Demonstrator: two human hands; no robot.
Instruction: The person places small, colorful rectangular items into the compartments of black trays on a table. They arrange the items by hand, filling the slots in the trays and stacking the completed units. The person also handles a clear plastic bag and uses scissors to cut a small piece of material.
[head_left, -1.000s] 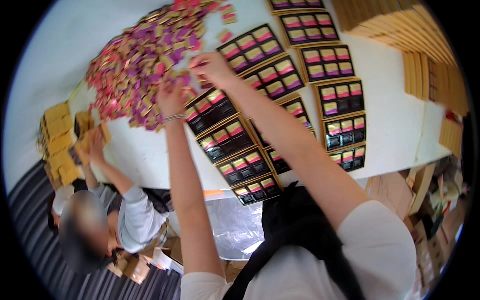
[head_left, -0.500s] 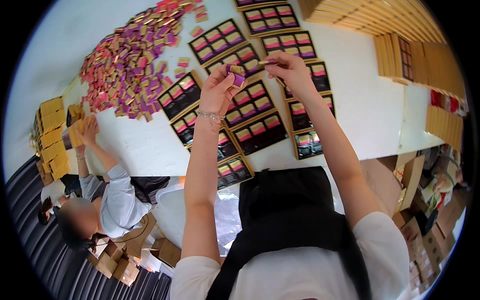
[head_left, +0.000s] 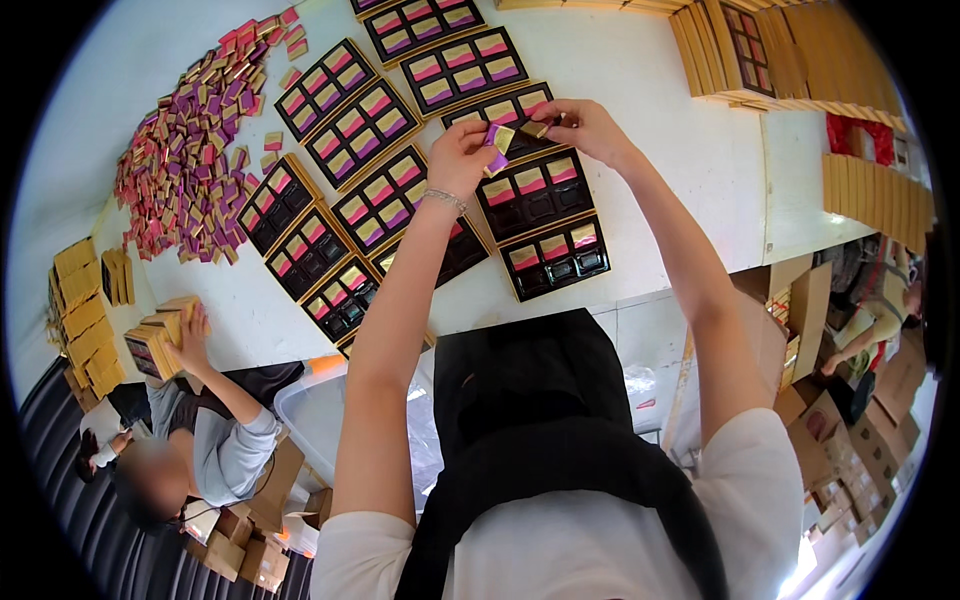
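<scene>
My left hand [head_left: 462,152] holds a few small wrapped squares, purple and gold [head_left: 497,146], above the white table [head_left: 660,150]. My right hand [head_left: 585,127] pinches one gold-wrapped square [head_left: 535,129] just beside them. Both hands hover over a black tray with a gold rim [head_left: 532,190], its compartments partly filled with pink, gold and purple squares. Another such tray [head_left: 556,258] lies nearer to me.
Several more filled trays [head_left: 360,130] lie in rows to the left. A heap of loose pink, purple and gold squares [head_left: 190,170] is at far left. Gold box stacks [head_left: 790,50] stand at right. Another person [head_left: 200,440] handles gold boxes [head_left: 160,335] at lower left.
Both my hands drew back from the heap of loose squares to the trays at centre, now holding wrapped squares. The person at left moved a hand onto a stack of gold boxes.
</scene>
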